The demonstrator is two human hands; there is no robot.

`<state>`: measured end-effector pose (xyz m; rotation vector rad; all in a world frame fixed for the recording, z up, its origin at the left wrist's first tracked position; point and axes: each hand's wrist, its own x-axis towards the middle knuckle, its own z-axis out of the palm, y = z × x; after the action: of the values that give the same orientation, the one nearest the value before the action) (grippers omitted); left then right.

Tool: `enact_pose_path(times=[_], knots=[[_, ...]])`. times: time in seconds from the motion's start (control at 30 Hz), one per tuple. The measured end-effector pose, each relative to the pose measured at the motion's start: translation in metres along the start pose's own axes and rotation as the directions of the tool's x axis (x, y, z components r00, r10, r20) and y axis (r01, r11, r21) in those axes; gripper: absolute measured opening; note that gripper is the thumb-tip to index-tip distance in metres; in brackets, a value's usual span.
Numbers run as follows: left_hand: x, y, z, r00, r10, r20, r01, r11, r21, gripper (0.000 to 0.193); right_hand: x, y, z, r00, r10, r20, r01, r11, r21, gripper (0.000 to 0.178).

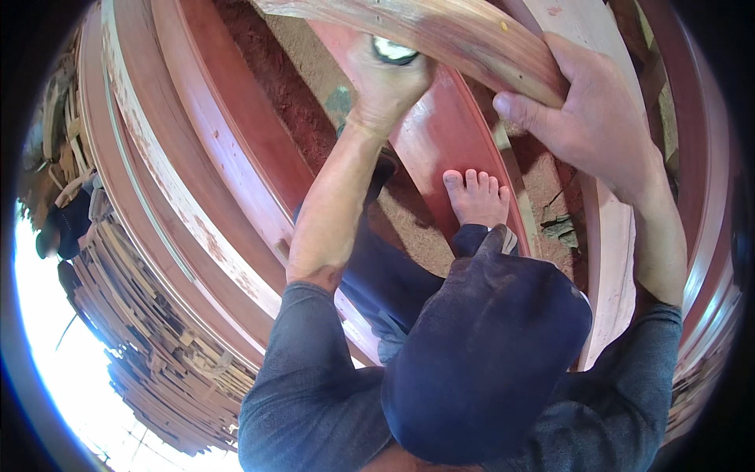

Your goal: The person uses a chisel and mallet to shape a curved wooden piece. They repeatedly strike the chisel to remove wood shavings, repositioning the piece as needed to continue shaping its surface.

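Note:
A long brown wooden board (464,39) slants across the top of the view, its rounded near end pointing right. My right hand (594,114) is closed around that end, with the thumb along the near edge and the fingers over the far side. Just left of centre, my left hand (393,82) is closed in a fist against the board's near edge. A round thing with a dark rim and bright pale face (393,51) sticks out of the top of this fist; its kind I cannot make out. Most of the left fingers are hidden.
My bare foot (481,197) rests on a reddish-brown plank (444,126) below the board. Long planks (228,149) lie side by side at left, with more (609,267) at right. Stacked thin wood strips (157,315) fill the far left. A dark cap (487,354) covers the lower middle.

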<state>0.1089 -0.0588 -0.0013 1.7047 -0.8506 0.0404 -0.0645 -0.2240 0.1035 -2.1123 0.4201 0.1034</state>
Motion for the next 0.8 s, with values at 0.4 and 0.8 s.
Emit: enact_pose_path(times=[0.4, 0.8], knots=[[-0.056, 0.0, -0.021, 0.955, -0.285, 0.081, 0.293, 0.949, -0.117, 0.035, -0.032, -0.016, 0.003, 0.985, -0.158, -0.069, 0.117, 0.907, -0.403, 0.053], [-0.001, 0.05, -0.123, 0.984, -0.13, -0.125, 0.043, 0.844, -0.535, 0.011, -0.019, -0.007, 0.022, 0.875, -0.038, -0.483, 0.238, 0.903, 0.359, 0.065]])
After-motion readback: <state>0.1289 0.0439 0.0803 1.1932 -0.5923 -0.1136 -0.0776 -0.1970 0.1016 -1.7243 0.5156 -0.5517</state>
